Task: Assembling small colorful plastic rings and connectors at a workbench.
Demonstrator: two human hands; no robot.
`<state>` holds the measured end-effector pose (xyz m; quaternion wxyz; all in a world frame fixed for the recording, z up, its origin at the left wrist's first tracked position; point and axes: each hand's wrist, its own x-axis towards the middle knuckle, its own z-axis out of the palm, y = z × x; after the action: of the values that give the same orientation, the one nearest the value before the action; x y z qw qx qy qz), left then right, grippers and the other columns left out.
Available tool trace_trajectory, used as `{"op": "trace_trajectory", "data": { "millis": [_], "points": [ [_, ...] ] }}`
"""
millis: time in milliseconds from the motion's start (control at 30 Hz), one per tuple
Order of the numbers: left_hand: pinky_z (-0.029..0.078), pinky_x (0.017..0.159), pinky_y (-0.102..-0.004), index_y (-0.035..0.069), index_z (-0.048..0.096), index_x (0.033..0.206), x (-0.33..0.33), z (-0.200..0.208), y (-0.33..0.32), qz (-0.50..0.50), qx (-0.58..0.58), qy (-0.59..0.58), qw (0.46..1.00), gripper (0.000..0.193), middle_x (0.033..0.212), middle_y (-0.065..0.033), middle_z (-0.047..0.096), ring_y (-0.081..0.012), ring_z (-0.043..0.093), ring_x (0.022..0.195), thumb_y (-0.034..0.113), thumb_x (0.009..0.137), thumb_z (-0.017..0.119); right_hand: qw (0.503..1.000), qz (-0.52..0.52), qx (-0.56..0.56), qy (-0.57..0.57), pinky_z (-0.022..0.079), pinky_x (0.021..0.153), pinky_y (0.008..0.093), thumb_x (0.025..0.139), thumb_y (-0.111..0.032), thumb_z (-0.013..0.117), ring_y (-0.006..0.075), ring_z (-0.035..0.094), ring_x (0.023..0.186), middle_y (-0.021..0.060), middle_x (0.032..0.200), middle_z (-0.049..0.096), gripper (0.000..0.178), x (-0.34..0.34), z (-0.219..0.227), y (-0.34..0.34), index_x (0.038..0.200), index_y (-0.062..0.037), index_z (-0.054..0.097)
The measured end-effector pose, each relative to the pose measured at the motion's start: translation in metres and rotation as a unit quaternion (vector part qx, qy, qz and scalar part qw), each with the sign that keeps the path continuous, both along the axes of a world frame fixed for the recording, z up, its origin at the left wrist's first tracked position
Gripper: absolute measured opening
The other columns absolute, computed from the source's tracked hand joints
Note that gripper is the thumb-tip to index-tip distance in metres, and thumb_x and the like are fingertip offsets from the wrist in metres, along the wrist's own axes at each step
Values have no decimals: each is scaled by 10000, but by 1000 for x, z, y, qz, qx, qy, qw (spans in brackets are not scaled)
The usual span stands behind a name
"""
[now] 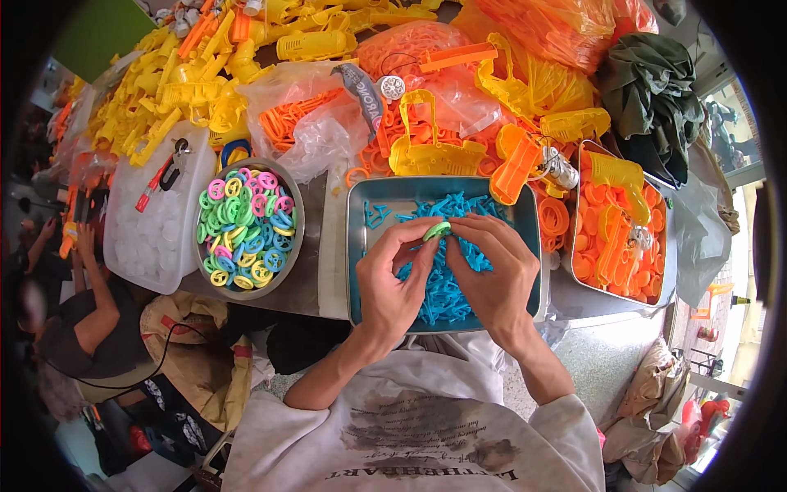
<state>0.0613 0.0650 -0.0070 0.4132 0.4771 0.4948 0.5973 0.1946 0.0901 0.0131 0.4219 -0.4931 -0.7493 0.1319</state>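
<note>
Over a metal tray [357, 271] of small blue plastic clip-like parts [447, 305], my two hands meet at the fingertips. My left hand [395, 275] pinches a small green plastic wheel [438, 230] between thumb and forefinger. My right hand [494, 275] is closed too, its fingertips against the wheel's right side; whether a small blue part is also between them is hidden. Left of the tray, a round metal bowl [297, 238] holds many spoked wheels [242, 217] in green, pink, blue and yellow.
A white tub [123, 197] with translucent pieces stands far left. At right, a metal tray [668, 271] contains orange discs and parts. Yellow plastic housings [188, 90] and bagged orange parts [418, 49] pile up behind. Another person's arm [100, 307] shows at the left.
</note>
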Motion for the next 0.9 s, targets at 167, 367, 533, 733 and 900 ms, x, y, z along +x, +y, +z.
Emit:
{"op": "trace_trajectory", "data": {
  "millis": [167,367,533,733,900],
  "points": [
    [544,769,-275,-36,623,1083,1,-4,-3,7,31,48,998,201,1087,-143,678,-172,668,929,-54,884,604,998,15,26,-53,521,854,386,678,-37,758,263,676,887,80,925,709,221,0,-1,2,892,-46,704],
    [545,761,-284,-4,621,1177,-5,-3,0,-46,52,98,993,276,1127,-151,658,-175,653,972,-12,902,597,999,-8,-6,-40,513,833,378,706,-49,749,273,668,879,80,911,707,207,-1,-4,2,908,-54,704],
    [545,764,-280,13,632,1166,-6,7,4,-56,6,59,997,269,1068,-135,653,-188,653,953,4,899,608,998,0,-44,-37,518,780,366,741,-47,731,287,669,845,97,902,707,176,0,-2,-1,915,-48,703],
    [542,695,-284,58,617,1226,-13,-2,4,-37,61,161,984,349,1006,-118,644,-156,632,849,-4,882,625,999,2,-45,-31,526,704,341,755,-48,720,276,673,792,87,897,705,165,-3,-2,-1,919,-54,702],
    [524,658,-266,99,609,1263,-7,5,6,-6,31,107,994,440,966,-97,614,-168,609,792,-56,852,633,998,-5,-59,-4,525,656,330,759,-45,714,274,670,750,90,872,697,157,-9,2,-5,915,-45,695]
  ]
}}
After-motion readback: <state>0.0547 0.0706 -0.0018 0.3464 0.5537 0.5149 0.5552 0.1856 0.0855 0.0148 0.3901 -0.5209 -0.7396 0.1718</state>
